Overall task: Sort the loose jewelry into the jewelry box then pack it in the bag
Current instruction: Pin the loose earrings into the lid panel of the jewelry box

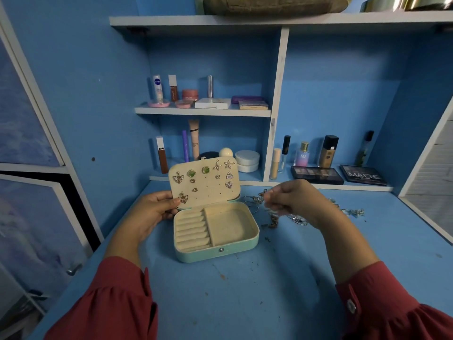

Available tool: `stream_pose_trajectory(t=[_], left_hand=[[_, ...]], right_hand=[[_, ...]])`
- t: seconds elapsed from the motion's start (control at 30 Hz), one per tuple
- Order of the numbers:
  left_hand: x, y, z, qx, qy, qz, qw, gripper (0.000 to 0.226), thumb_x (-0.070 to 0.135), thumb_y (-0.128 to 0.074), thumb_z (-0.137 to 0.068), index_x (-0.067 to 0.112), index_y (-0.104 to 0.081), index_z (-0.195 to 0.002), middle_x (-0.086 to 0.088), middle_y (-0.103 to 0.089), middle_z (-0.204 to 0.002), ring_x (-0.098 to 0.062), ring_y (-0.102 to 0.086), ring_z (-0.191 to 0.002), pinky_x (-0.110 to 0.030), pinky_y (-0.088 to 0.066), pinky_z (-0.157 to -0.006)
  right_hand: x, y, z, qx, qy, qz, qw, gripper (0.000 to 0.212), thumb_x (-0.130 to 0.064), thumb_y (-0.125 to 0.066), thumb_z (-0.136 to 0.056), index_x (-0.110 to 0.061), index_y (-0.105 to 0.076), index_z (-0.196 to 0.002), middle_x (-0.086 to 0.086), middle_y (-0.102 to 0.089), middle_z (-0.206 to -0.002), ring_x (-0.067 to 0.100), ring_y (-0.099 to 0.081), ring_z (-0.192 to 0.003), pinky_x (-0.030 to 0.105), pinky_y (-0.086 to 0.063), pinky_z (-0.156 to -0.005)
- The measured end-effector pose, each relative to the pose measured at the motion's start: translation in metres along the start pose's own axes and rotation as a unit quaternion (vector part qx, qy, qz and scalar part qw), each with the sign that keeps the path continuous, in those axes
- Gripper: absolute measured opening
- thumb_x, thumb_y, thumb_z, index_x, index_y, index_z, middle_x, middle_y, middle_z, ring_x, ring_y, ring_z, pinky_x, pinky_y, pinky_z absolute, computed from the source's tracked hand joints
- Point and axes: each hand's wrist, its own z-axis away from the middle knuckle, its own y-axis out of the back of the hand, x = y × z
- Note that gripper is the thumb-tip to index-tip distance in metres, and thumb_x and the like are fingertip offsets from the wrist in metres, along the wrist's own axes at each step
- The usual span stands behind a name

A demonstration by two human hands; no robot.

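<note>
Overhead, shelves (203, 111) top blue desk (245, 290).

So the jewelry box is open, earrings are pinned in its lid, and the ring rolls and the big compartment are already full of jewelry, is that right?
Not quite. The head view shows the jewelry box open with earrings pinned in its lid, but the ring rolls and the big compartment are empty. The loose jewelry is on the desk.

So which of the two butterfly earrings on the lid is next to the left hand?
The lower butterfly earring, at the lid's bottom-left corner, right beside the left hand fingertips. The other butterfly earring sits higher, clear of the hand.
</note>
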Motion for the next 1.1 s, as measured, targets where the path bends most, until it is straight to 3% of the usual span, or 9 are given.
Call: stream_pose_trajectory(t=[0.07,0.17,0.3,0.37,0.47,0.9,1.0,1.1], left_hand=[[-0.001,0.0,-0.001,0.0,-0.001,-0.001,1.0,0.017,0.001,-0.059,-0.089,0.009,-0.069,-0.1,-0.004,-0.072,-0.08,-0.006,-0.059,-0.057,-0.018,-0.051,-0.061],[0.0,0.0,-0.001,0.001,-0.001,0.004,1.0,0.017,0.0,-0.058,-0.089,0.009,-0.069,-0.098,-0.003,-0.072,-0.077,-0.004,-0.057,-0.055,-0.017,-0.05,-0.059],[0.0,-0.001,-0.001,0.0,-0.002,0.003,1.0,0.017,-0.001,-0.058,-0.089,0.009,-0.069,-0.097,-0.003,-0.072,-0.078,-0.004,-0.057,-0.055,-0.016,-0.049,-0.058],[-0.001,-0.001,-0.001,0.0,-0.001,0.0,1.0,0.017,0.0,-0.058,-0.089,0.01,-0.069,-0.097,-0.004,-0.072,-0.08,-0.005,-0.057,-0.055,-0.018,-0.049,-0.06],[-0.002,0.001,-0.003,0.002,0.002,0.002,1.0,0.018,0.0,-0.059,-0.089,0.01,-0.07,-0.098,-0.006,-0.072,-0.083,-0.006,-0.057,-0.056,-0.021,-0.049,-0.064],[-0.004,0.002,-0.004,0.004,-0.001,0.007,1.0,0.018,0.0,-0.06,-0.088,0.008,-0.069,-0.101,-0.006,-0.072,-0.08,-0.008,-0.057,-0.058,-0.016,-0.051,-0.058],[-0.003,0.001,-0.003,0.003,-0.002,0.008,1.0,0.018,0.0,-0.059,-0.088,0.008,-0.069,-0.1,-0.004,-0.072,-0.078,-0.006,-0.058,-0.056,-0.016,-0.05,-0.058],[-0.002,0.0,-0.003,0.001,-0.004,0.01,1.0,0.018,0.0,-0.059,-0.088,0.008,-0.069,-0.1,-0.003,-0.072,-0.077,-0.005,-0.057,-0.055,-0.016,-0.05,-0.057]], right_hand=[[0.001,-0.006,-0.002,-0.028,-0.035,-0.17,0.985,0.008,-0.006,-0.065,-0.086,0.0,-0.069,-0.084,0.013,-0.07,-0.076,0.011,-0.062,-0.058,0.02,-0.056,-0.06],[0.002,-0.012,-0.003,-0.071,-0.065,-0.349,0.932,0.015,0.003,-0.056,-0.086,0.005,-0.07,-0.082,0.015,-0.071,-0.077,0.012,-0.066,-0.059,0.019,-0.057,-0.058],[0.001,-0.017,-0.003,-0.076,-0.083,-0.414,0.903,0.012,0.003,-0.056,-0.083,0.006,-0.066,-0.087,0.014,-0.069,-0.076,0.011,-0.065,-0.059,0.018,-0.057,-0.057],[0.001,-0.02,-0.004,-0.077,-0.089,-0.416,0.902,0.012,0.0,-0.059,-0.078,0.004,-0.065,-0.088,0.012,-0.068,-0.075,0.01,-0.063,-0.059,0.017,-0.056,-0.056],[0.003,-0.023,-0.006,-0.075,-0.098,-0.411,0.903,0.009,-0.001,-0.057,-0.087,0.002,-0.065,-0.088,0.01,-0.067,-0.074,0.009,-0.062,-0.057,0.016,-0.055,-0.053],[0.005,-0.027,-0.01,-0.053,-0.075,-0.359,0.929,0.014,-0.012,-0.06,-0.09,-0.004,-0.064,-0.079,0.005,-0.065,-0.067,0.007,-0.055,-0.053,0.015,-0.05,-0.049],[0.005,-0.034,-0.012,0.003,-0.025,-0.281,0.959,0.015,-0.009,-0.06,-0.091,-0.002,-0.065,-0.079,0.006,-0.066,-0.068,0.008,-0.056,-0.054,0.017,-0.05,-0.052],[0.004,-0.049,-0.013,0.067,0.034,-0.108,0.991,0.015,-0.015,-0.059,-0.093,-0.01,-0.066,-0.081,0.0,-0.06,-0.068,0.011,-0.052,-0.06,0.019,-0.046,-0.055]])
